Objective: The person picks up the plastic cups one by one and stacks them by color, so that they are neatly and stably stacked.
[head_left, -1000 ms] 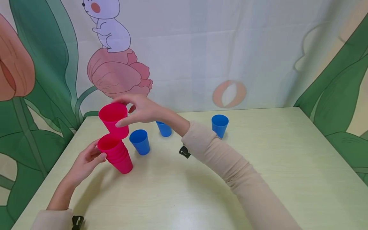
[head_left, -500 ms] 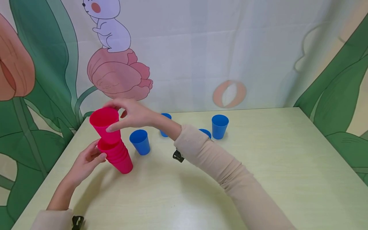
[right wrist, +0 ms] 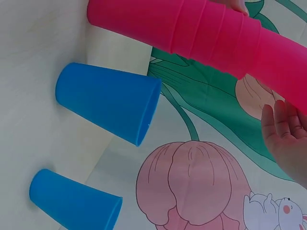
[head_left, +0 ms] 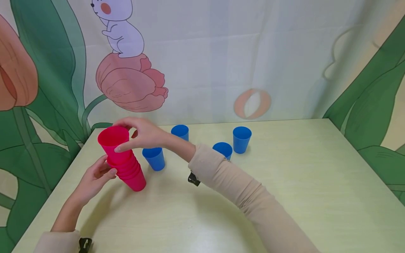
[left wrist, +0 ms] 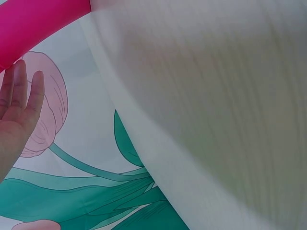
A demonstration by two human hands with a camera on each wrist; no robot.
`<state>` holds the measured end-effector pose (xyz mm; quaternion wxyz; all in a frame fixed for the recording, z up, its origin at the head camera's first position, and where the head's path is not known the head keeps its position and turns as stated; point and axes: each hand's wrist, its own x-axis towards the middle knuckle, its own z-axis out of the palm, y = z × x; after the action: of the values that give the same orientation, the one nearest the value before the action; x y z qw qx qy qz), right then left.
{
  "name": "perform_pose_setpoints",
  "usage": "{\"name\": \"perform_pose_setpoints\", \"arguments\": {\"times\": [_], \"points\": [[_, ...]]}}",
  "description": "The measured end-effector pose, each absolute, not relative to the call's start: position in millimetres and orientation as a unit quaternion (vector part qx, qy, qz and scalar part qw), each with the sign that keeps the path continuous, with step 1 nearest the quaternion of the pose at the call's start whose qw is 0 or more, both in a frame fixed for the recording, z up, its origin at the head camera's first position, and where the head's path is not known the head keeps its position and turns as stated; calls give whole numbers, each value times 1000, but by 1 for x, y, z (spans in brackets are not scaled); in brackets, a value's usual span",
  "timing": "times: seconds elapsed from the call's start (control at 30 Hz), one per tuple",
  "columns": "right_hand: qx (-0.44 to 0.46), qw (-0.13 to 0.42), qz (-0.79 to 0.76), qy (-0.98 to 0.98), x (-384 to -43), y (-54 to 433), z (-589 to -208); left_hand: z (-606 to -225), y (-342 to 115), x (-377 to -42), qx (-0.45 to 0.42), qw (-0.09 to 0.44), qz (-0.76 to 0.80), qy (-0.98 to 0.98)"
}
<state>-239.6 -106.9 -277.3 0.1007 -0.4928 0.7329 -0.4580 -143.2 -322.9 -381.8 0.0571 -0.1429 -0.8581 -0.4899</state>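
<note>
A stack of nested pinkish-red plastic cups (head_left: 136,180) stands at the left of the table, and my left hand (head_left: 94,182) grips it near the rim. Directly over it, my right hand (head_left: 143,134) holds another red cup (head_left: 113,146) by its upper part, thumb in front and fingers behind. The bottom of this cup is hidden inside the stack's mouth. In the right wrist view the held cup (right wrist: 284,60) and the ridged stack (right wrist: 139,19) form one continuous line. The left wrist view catches only part of a red cup (left wrist: 38,26) above the left fingers (left wrist: 19,86).
Several blue cups stand upright: one beside the stack (head_left: 154,160), one behind the right forearm (head_left: 180,132), one partly covered by the right sleeve (head_left: 223,149), one farther right (head_left: 242,140). A printed curtain (head_left: 196,70) hangs behind the pale table (head_left: 316,175).
My right hand has brought the red cup left and down, from above the stack into its mouth. The left hand and the stack have stayed in place.
</note>
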Motion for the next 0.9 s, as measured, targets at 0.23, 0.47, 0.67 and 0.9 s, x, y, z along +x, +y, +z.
{"name": "perform_pose_setpoints", "arguments": {"times": [0.23, 0.47, 0.67, 0.9], "points": [[-479, 108, -445, 749, -238, -111, -289, -382, -323, -143, -144, 58, -489, -858], [-473, 109, -438, 757, -237, -112, -300, -382, -322, -143, -144, 59, -492, -857], [-466, 108, -431, 765, -238, -115, -307, -382, -322, -144, -145, 57, -494, -856], [-470, 108, -419, 770, -237, -118, -314, -382, -323, -143, -156, 66, -491, -855]]}}
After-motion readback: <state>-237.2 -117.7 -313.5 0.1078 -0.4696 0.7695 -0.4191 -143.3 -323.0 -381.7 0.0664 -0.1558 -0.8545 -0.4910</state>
